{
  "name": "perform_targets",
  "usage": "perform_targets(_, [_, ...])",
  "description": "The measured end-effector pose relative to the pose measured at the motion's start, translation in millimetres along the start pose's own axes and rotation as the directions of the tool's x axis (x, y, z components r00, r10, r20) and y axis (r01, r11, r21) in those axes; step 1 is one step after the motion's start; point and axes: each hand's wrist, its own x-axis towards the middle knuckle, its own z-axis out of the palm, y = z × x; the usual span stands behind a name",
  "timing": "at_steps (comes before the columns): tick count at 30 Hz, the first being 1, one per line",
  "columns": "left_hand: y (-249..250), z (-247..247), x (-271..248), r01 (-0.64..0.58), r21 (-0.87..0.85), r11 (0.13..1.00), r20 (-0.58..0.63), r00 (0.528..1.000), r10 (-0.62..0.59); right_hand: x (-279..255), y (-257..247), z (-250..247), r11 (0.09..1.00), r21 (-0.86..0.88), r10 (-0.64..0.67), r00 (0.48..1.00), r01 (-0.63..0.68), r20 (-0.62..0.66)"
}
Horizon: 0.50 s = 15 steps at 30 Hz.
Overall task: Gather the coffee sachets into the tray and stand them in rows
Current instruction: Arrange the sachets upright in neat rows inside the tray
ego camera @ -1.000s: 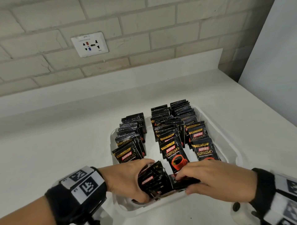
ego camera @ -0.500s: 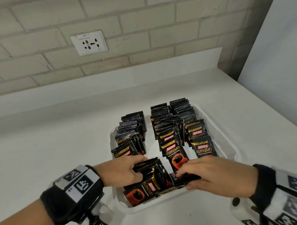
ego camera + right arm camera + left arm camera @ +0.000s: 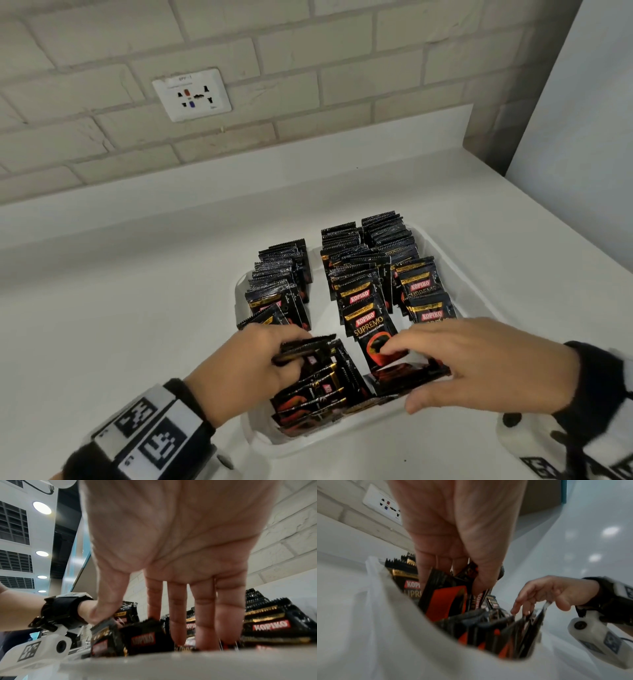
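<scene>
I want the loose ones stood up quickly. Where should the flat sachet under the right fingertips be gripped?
Probably by its near edge. That flat sachet lies face-up in the tray under the right hand, with standing rows behind it and a loose pile by the left hand. Come from above: thumb under the near edge, fingers on top, then tip it upright.

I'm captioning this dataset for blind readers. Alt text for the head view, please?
Two hands sort black coffee sachets in a white tray: the left hand grips a small stack, the right hand fingers loose ones. Three standing rows fill the tray behind.
</scene>
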Motion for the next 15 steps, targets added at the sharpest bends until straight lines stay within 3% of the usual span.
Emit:
perform_targets(4, [6.9,-27.2,-6.4,0.044,-0.313,0.949,-0.199,0.974,-0.111,-6.3,2.9,-20.3,0.998,0.043,0.052,0.987,-0.046,-0.152])
perform_targets(7, [16.2,-49.6,-0.5,0.023,-0.609,0.793,-0.278,0.930,-0.241,-0.3,0.2,-38.6,0.964,0.264,0.084,0.958,-0.009,-0.276])
perform_targets(9, [24.3,-56.5,6.6,0.000,-0.733,0.680,-0.233,0.939,-0.252,10.5,-5.3,-44.5,0.876,0.473,0.091,0.935,0.089,-0.344])
perform_targets(12, [37.1,-47.8,21.0,0.017,-0.774,0.632,-0.191,0.947,-0.259,30.7,-19.8,-43.9,0.687,0.711,0.115,0.945,0.147,-0.307])
perform_targets(15, [51.7,-29.3,32.8,-0.020,-0.812,0.583,-0.194,0.952,-0.237,47.3,-22.6,-35.5,0.514,0.844,0.212,0.931,0.153,-0.298])
